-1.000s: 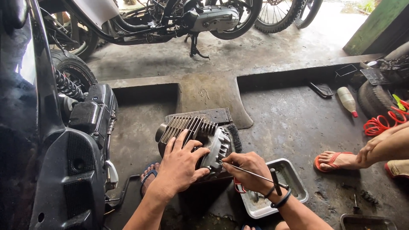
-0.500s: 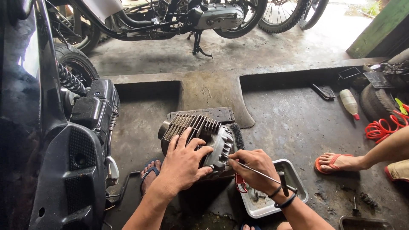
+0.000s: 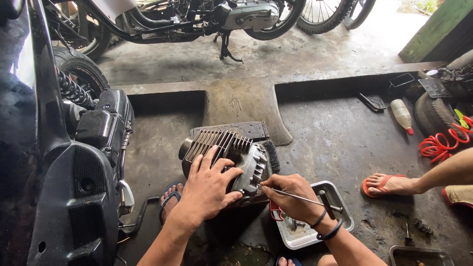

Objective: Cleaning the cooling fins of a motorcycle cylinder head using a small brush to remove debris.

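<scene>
A: Left hand (image 3: 209,189)?
B: Flat on the finned engine cylinder (image 3: 224,155), fingers spread over the fins and cover. Not gripping.
A: Right hand (image 3: 290,197)?
B: Closed round a thin metal rod (image 3: 305,198), tip at the cylinder's right end cover. Two black bands on that wrist.
A: Under it?
B: Metal tray (image 3: 340,216) on the concrete floor (image 3: 335,138), just beside the cylinder, small parts inside, too small to tell.
A: Surroundings?
B: Black scooter (image 3: 74,172) at left, near the cylinder. Motorcycle (image 3: 207,19) at top, well apart. Another person's foot in a red sandal (image 3: 387,184) right of the tray. White bottle (image 3: 401,116) and red coiled hose (image 3: 443,143) far right.
</scene>
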